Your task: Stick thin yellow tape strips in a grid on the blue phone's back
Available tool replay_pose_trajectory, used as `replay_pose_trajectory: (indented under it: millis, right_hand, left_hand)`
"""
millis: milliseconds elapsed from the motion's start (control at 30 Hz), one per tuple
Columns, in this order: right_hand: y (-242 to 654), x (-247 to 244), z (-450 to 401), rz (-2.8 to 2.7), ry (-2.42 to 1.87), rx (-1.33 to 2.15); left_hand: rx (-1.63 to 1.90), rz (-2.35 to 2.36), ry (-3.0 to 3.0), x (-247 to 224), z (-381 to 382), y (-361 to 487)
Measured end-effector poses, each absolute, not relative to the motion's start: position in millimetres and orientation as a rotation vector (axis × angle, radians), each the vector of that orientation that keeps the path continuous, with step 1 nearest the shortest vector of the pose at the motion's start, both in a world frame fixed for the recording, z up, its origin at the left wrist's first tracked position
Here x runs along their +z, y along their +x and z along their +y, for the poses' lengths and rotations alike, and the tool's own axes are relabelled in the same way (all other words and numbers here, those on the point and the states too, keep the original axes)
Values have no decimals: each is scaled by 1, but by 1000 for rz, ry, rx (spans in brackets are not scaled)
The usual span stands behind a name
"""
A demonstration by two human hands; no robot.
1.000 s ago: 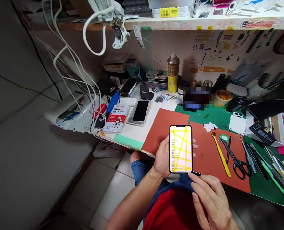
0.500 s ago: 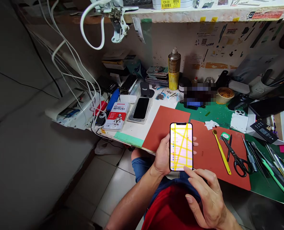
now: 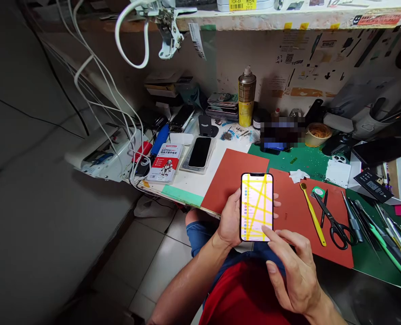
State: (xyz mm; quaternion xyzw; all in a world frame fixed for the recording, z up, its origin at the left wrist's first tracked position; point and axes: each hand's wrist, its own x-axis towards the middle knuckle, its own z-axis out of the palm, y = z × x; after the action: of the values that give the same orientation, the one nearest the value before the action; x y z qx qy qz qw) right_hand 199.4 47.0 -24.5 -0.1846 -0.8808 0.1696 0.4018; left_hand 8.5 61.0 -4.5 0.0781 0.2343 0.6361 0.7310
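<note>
A phone with a lit screen showing a list crossed by yellow lines is held upright over the bench's front edge. My left hand is wrapped round it from the left and behind, with fingertips showing at its right edge. My right hand is at the phone's lower right, its index fingertip on or just over the lower part of the screen. The thumb and fingers of that hand are apart and hold nothing. Beneath and behind the phone lie red-brown mats.
Scissors, a yellow brush and tweezers lie at the right. A second phone and a battery box are at the left. A spray can stands behind. White cables hang at the left, below a shelf.
The list on the phone's screen has scrolled up. My right index finger has shifted slightly up and right. My left hand keeps its hold on the phone.
</note>
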Motion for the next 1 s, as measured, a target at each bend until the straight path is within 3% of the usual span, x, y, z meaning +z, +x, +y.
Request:
replay_pose_trajectory:
  millis: [1000]
  right_hand:
    - [202, -28, 55, -2274, -492, 364]
  left_hand:
    - [1377, 543, 133, 0, 61, 6]
